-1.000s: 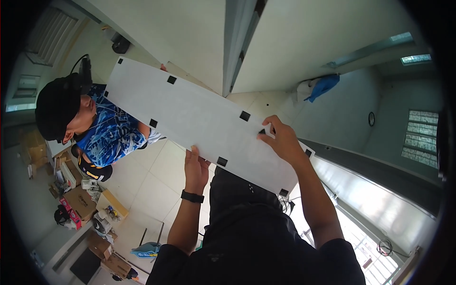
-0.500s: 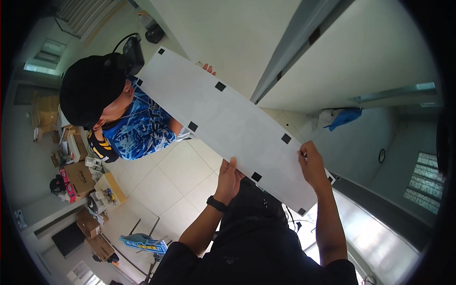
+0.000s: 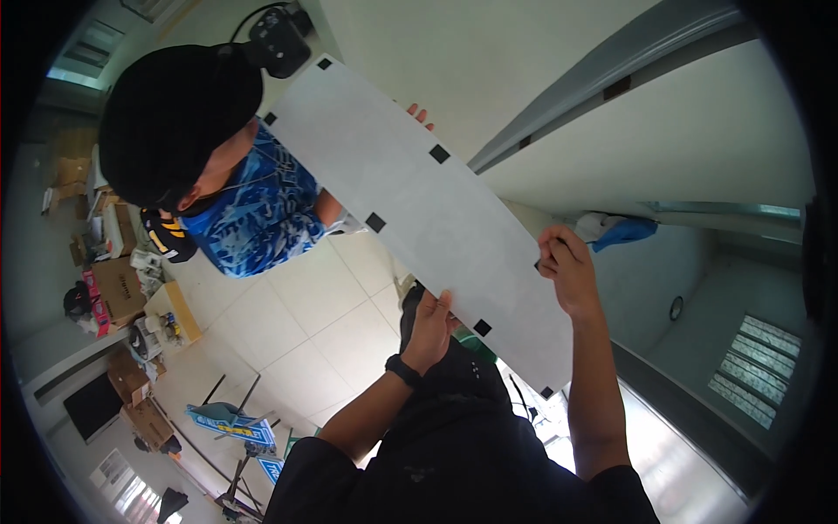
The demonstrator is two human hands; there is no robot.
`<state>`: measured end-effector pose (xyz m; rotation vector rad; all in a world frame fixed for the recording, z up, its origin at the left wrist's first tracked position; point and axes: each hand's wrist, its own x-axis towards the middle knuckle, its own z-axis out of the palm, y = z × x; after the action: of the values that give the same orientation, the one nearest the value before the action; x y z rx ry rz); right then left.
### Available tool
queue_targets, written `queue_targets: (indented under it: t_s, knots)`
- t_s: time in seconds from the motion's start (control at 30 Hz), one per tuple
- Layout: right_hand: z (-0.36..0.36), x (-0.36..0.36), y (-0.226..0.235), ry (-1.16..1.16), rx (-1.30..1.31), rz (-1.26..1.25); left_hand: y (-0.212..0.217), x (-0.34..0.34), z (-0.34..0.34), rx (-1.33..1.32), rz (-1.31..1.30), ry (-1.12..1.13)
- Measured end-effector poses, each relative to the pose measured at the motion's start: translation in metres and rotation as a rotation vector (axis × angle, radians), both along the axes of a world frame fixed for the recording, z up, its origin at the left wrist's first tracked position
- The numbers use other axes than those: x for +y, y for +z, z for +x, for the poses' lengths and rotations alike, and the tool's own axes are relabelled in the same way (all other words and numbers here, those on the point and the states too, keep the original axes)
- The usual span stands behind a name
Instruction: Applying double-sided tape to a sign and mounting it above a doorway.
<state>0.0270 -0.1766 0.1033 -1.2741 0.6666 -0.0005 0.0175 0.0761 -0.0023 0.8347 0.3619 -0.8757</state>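
Note:
A long white board with black squares along its two long edges stretches diagonally from my body to a co-worker. My left hand grips its left long edge, thumb on top and fingers mostly hidden underneath. On the opposite edge, my right hand is closed with bent fingers, partly covering a black square. At the far end the co-worker, in a black cap and a blue patterned shirt, stands close to the board. The fingers of a co-worker's hand show beyond its far edge.
A pale wall with a grey metal frame rises beyond the board's right side. Cardboard boxes and clutter line the left. A thin-legged stand with blue signs is on the tiled floor. A blue and white bag lies at right.
My right hand has moved along the board's edge, away from my body, onto a black square. My left hand keeps its hold. The co-worker appears larger and closer; the whole view has shifted.

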Motion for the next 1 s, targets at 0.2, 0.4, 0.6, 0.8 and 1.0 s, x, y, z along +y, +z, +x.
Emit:
queue_targets:
  t_s: [0.2, 0.4, 0.6, 0.8, 1.0]
  knots:
    - [0.052, -0.002, -0.013, 0.036, 0.038, 0.217, -0.01, 0.0, -0.001, -0.021, -0.001, 0.017]
    - [0.097, -0.03, -0.001, -0.038, 0.001, 0.223, -0.013, -0.006, 0.003, -0.022, -0.022, 0.027]
    - [0.119, -0.036, -0.009, 0.032, 0.013, -0.036, -0.016, -0.008, 0.001, -0.032, 0.001, 0.045]
    - [0.15, 0.017, -0.076, 0.234, -0.058, -0.795, -0.018, -0.013, -0.004, 0.008, 0.003, 0.042]
    - [0.184, 0.04, -0.091, 0.253, 0.059, -0.882, -0.023, -0.016, -0.006, 0.005, 0.017, 0.052]
